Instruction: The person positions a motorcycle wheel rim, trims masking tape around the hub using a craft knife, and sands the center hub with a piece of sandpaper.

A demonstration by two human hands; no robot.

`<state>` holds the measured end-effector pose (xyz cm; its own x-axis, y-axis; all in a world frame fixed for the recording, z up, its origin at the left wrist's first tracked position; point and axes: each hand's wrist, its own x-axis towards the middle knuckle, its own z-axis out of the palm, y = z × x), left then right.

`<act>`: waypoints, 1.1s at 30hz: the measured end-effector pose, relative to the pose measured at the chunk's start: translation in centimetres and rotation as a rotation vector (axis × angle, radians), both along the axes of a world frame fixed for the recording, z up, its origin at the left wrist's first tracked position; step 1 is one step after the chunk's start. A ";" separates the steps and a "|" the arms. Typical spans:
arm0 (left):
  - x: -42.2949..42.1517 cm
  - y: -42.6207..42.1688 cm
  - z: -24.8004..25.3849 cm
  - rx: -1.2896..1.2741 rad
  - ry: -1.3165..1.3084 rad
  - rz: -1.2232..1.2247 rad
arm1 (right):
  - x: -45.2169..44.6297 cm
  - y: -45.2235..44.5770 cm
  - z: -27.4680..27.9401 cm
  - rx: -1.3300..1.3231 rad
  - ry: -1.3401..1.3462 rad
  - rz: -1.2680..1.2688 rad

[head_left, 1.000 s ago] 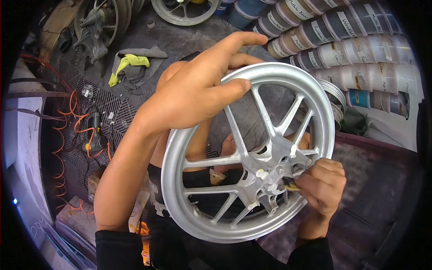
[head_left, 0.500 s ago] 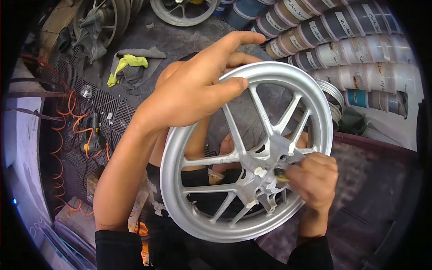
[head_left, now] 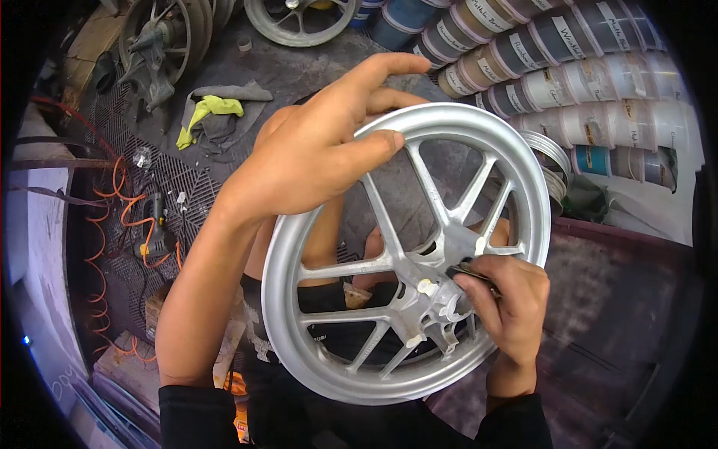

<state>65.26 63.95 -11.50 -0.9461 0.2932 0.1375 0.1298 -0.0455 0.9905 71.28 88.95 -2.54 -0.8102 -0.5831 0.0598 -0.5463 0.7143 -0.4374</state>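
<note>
A silver spoked wheel rim (head_left: 374, 266) stands tilted over the person's lap. My left hand (head_left: 314, 150) rests on its upper left edge, thumb on the near face and fingers stretched past the rim. Beside the hub, my right hand (head_left: 508, 299) pinches a small, dark, thin piece (head_left: 475, 273) whose kind I cannot make out. That piece touches or lies very near the hub (head_left: 441, 295). Whitish patches show on the hub and near the spoke roots.
Labelled containers (head_left: 568, 82) are stacked at the upper right. More wheels (head_left: 303, 19) lie at the top. A yellow-green cloth (head_left: 213, 110) lies on a grey one. At the left are an orange coiled hose (head_left: 97, 258) and a tool (head_left: 155, 224). A dark-red-edged surface (head_left: 613, 299) is at right.
My right hand has shifted left and a little up toward the hub, turning so its thumb and the pinched piece show. My left hand stays on the rim.
</note>
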 end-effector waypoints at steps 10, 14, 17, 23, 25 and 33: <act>0.2 -0.2 0.1 0.025 -0.017 0.009 | 0.8 0.3 1.5 -0.044 -0.108 -0.208; 0.0 0.0 0.0 0.024 0.001 0.001 | 0.6 -0.6 1.0 0.021 -0.119 -0.172; 0.2 -0.1 0.0 0.027 -0.009 0.007 | 0.4 -0.6 1.3 0.021 -0.105 -0.114; 0.2 -0.2 0.0 0.003 0.005 0.013 | 0.4 -0.4 1.0 0.018 -0.086 -0.061; 0.1 -0.2 0.1 0.003 0.004 0.003 | 0.6 -0.3 1.2 0.013 -0.082 -0.089; 0.0 -0.1 0.4 -0.053 0.044 0.020 | 0.1 0.1 1.4 -0.010 -0.122 -0.115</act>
<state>65.24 63.83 -11.14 -0.9452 0.2823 0.1640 0.1739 0.0101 0.9847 71.38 89.10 -1.16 -0.8734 -0.4856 -0.0377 -0.4034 0.7646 -0.5025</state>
